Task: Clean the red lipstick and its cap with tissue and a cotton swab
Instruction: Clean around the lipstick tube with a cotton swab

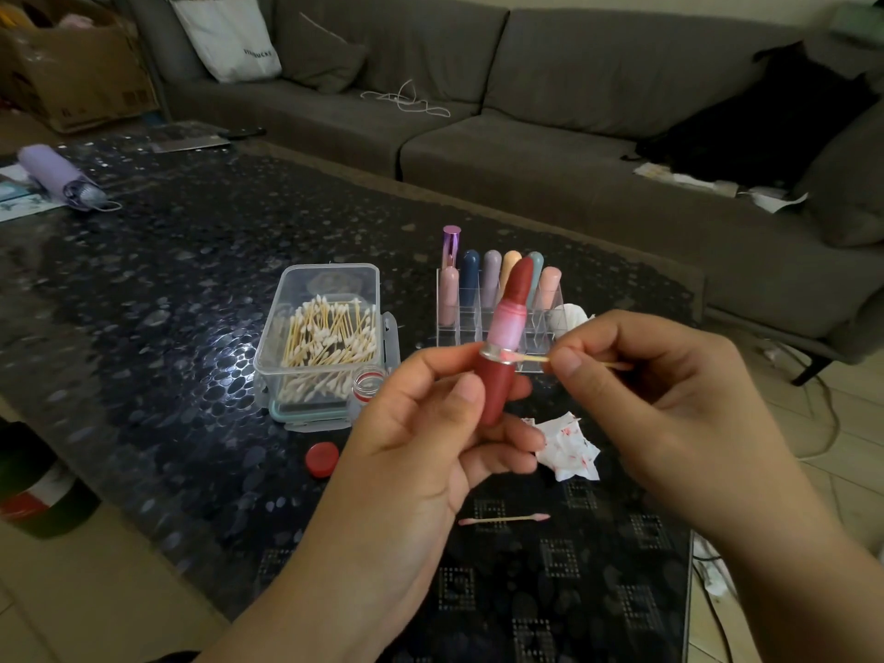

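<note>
Swab tip at the lipstick's silver collar, both hands raised over the desk point(167, 289).

The left hand point(430, 437) has its fingers point(507, 440) wrapped round the red lipstick point(500, 375), held upright with the bullet extended. The right hand point(660, 390) pinches a cotton swab point(535, 358) between thumb and fingertips, its tip touching the collar. Below them lie a stained tissue point(567, 447), a used swab point(504, 519) and a red cap point(322, 459); the open swab box point(325, 337) sits just behind the cap.
</note>
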Available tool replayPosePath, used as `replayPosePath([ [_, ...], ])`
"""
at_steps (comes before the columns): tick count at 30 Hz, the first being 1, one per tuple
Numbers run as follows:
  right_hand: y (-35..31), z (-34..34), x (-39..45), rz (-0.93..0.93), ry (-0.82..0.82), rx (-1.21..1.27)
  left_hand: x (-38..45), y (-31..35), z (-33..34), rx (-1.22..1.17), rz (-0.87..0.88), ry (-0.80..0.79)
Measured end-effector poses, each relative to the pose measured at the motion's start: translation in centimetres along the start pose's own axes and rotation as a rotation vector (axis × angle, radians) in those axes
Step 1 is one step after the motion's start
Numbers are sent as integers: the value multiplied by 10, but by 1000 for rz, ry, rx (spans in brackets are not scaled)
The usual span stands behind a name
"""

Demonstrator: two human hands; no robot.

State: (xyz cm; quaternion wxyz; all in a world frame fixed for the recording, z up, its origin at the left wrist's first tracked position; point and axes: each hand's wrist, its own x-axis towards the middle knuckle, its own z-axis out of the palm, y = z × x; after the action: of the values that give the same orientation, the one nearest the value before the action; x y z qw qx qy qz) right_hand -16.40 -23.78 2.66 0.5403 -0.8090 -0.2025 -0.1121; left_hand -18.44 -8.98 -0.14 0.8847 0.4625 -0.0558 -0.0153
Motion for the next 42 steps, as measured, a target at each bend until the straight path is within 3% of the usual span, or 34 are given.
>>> replayPosePath([
  [14, 2, 4, -1, -21, 34, -72, 1, -7, 0, 191, 90, 136],
  [18, 2, 8, -3, -35, 7, -71, 1, -8, 1, 244, 113, 119],
  [26, 6, 1, -2, -40, -3, 23, 1, -4, 0, 93, 64, 84],
  [42, 3, 1, -1, -11, -8, 69, 1, -11, -4, 158, 53, 19],
])
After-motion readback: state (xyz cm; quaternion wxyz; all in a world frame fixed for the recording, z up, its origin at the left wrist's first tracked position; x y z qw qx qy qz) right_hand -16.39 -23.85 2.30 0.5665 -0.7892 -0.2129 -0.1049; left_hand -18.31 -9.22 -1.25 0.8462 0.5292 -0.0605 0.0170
